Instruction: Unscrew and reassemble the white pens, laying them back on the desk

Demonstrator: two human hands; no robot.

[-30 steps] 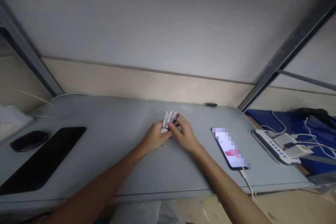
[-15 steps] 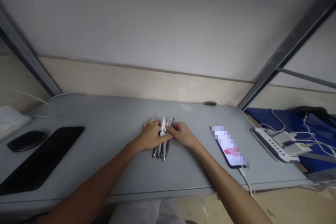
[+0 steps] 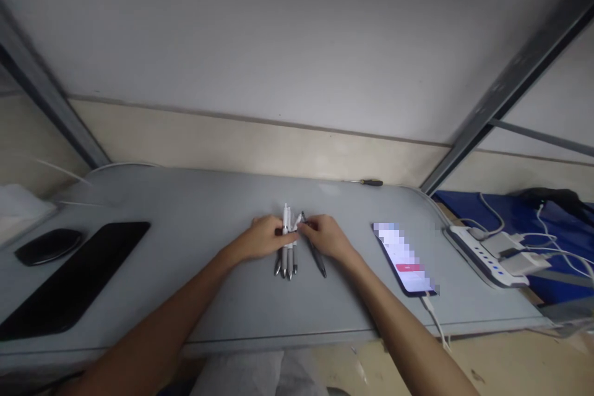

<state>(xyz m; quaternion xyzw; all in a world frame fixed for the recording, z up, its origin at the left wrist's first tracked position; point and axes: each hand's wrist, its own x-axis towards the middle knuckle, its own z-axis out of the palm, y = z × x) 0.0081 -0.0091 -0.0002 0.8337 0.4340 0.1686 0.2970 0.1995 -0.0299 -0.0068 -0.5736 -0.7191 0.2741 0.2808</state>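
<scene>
Several white-and-grey pens [image 3: 286,247] lie side by side on the grey desk [image 3: 195,297], tips toward me. My left hand [image 3: 262,239] rests on their left side with its fingers on the barrels. One darker pen [image 3: 314,250] lies slanted a little to the right of the group, and my right hand [image 3: 325,237] pinches it near its upper end. Both hands meet over the pens at the middle of the desk.
A black keyboard [image 3: 74,281] and black mouse [image 3: 49,245] lie at the left. A phone [image 3: 404,258] on a cable lies at the right, a white power strip [image 3: 485,255] beyond it. A small screwdriver [image 3: 364,182] lies by the back wall.
The pens, held upright in a bundle a second ago, now lie flat on the desk. My right hand has drawn one darker pen away to the right.
</scene>
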